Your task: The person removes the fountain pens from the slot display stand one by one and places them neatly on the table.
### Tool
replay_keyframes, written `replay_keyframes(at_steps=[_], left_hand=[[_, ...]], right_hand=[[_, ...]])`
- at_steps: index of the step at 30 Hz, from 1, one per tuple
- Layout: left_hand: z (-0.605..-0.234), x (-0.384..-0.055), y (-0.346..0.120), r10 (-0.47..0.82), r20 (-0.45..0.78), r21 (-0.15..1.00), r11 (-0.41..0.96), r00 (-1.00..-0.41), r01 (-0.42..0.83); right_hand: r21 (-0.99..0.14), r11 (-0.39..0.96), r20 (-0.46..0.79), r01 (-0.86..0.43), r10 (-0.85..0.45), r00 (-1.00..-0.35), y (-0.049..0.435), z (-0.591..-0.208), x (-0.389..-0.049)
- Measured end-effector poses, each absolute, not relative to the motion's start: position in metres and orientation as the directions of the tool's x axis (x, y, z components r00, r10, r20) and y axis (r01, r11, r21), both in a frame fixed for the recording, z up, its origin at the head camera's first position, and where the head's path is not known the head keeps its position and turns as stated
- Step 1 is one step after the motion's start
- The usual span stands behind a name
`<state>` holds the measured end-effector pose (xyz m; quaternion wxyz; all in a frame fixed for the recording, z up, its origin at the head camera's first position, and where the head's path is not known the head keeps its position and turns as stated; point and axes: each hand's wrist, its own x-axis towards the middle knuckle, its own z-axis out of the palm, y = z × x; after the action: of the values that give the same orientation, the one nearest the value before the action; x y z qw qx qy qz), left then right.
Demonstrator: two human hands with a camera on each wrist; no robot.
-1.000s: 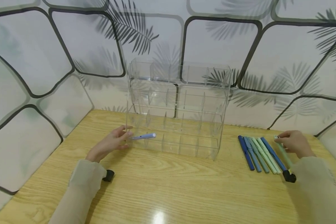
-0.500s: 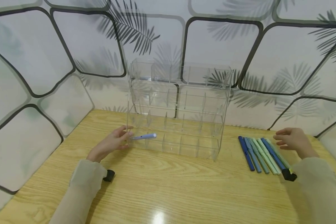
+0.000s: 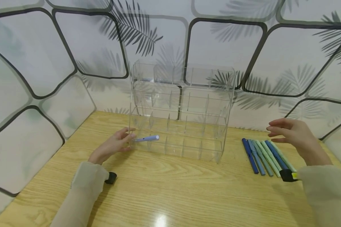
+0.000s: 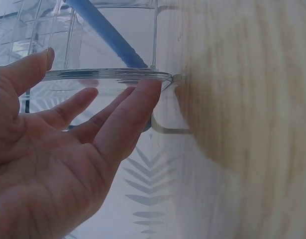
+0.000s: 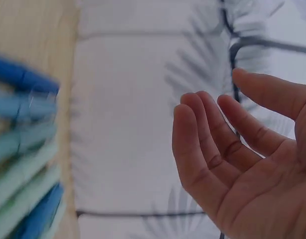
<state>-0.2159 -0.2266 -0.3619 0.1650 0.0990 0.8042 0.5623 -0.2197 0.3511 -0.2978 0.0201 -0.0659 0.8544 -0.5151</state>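
A clear acrylic display rack [image 3: 176, 146] with tiered, divided compartments stands against the back wall. My left hand [image 3: 113, 145] holds its left side panel near the bottom; the thumb lies across the front edge, the fingertips [image 4: 148, 94] on the outer face. A light blue pen [image 3: 147, 138] lies slanted in the lowest left compartment, close to the thumb. My right hand [image 3: 296, 135], holding nothing, hovers above and behind a row of pens [image 3: 265, 157] in dark blue, blue, green and light green. In the right wrist view its fingers [image 5: 192, 149] are loosely bent.
The wooden table [image 3: 164, 189] ends at a patterned wall covering [image 3: 216, 47] behind the rack, with another wall panel [image 3: 34, 132] at the left. A black wrist camera [image 3: 287, 175] hangs over the near ends of the pens.
My right hand has let go of a light green pen at the row's right end and risen up and slightly left. The left hand and rack have stayed still.
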Motion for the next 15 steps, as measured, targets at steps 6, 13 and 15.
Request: replay_keyframes(at_steps=[6,13,15], left_hand=[[-0.362,-0.215,-0.228,0.334,-0.163,0.934,0.356,-0.929,-0.036],[-0.365,-0.216,-0.229,0.330,-0.178,0.932,0.358,-0.927,-0.051],[-0.365,-0.216,-0.229,0.328,-0.177,0.933,0.355,-0.928,-0.053]], right_hand=[[-0.903,0.408,0.059,-0.137,-0.197,-0.979,0.305,-0.283,-0.217],[-0.928,0.330,0.080,-0.171,-0.272,-0.959,0.251,-0.273,-0.215],[-0.938,0.286,0.102,-0.193,-0.304,-0.947,0.237,-0.271,-0.215]])
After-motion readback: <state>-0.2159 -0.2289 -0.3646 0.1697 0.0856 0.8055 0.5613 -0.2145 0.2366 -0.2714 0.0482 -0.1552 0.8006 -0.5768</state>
